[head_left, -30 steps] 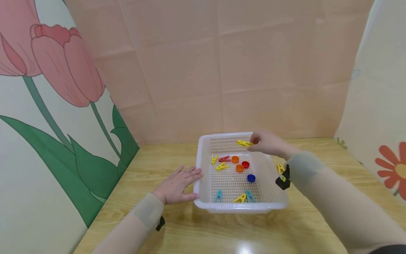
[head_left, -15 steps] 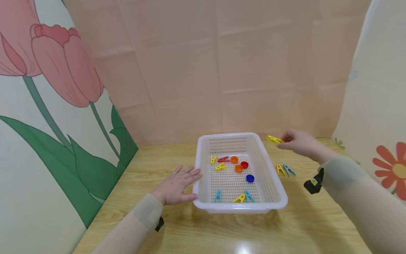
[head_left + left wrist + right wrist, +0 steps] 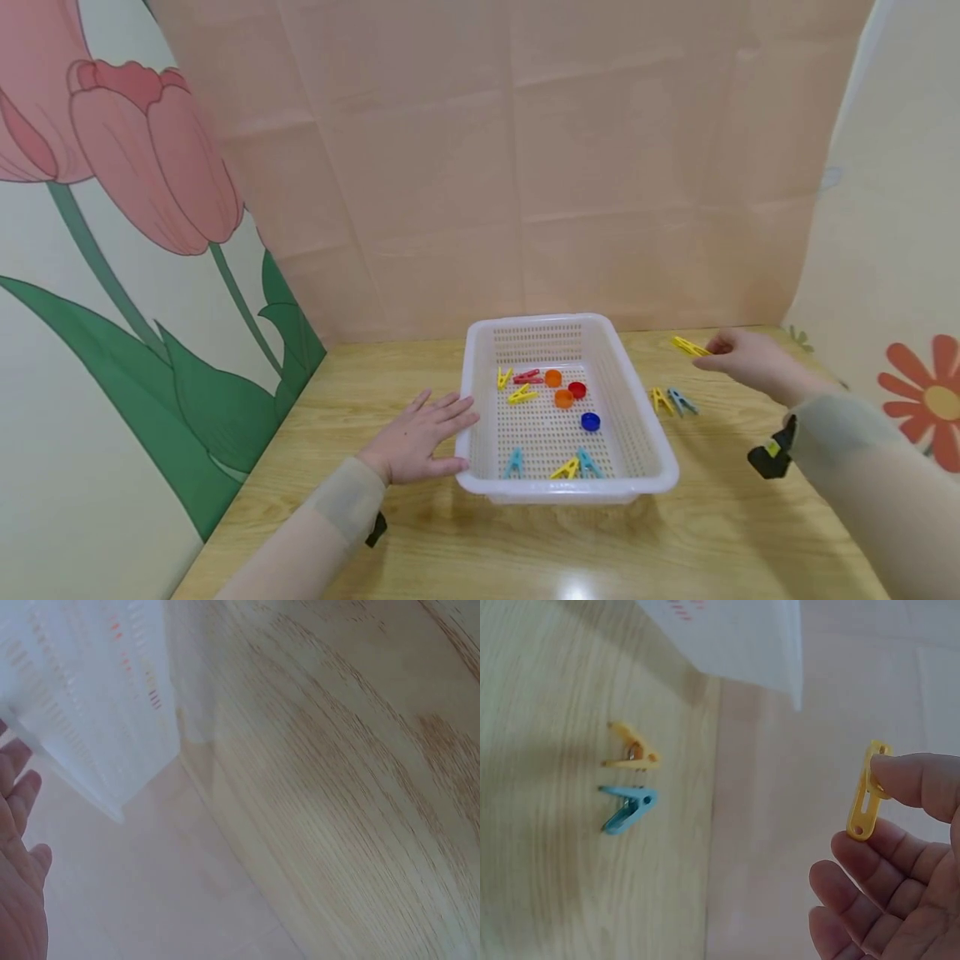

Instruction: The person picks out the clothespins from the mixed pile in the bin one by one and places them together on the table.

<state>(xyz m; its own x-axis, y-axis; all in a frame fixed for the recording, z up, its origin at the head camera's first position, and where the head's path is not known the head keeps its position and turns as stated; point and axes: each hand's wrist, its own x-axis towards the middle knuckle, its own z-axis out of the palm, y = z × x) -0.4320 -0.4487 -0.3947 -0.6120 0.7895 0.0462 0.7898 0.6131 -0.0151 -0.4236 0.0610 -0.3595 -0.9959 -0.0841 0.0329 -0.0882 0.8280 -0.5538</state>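
Observation:
My right hand (image 3: 753, 364) pinches a yellow clothespin (image 3: 861, 810) between thumb and fingers, raised above the table to the right of the basket. Below it a yellow clothespin (image 3: 662, 402) and a blue clothespin (image 3: 682, 402) lie side by side on the table. With fingers spread, my left hand (image 3: 422, 437) rests against the left rim of the white plastic basket (image 3: 570, 487). Inside the basket lie a red clothespin (image 3: 528, 377), several yellow and blue ones, two orange caps (image 3: 564, 398), a red cap (image 3: 577, 390) and a dark blue cap (image 3: 590, 422).
The wooden table (image 3: 375, 550) meets a beige paper-like backdrop (image 3: 517, 167) behind the basket. A wall with painted tulips (image 3: 157, 158) rises at the left, and one with a red flower (image 3: 933, 400) at the right.
My right hand has carried the yellow clothespin from above the basket rightward past its rim, out over the table. The blue clothespin on the table has come into sight. My left hand has stayed put.

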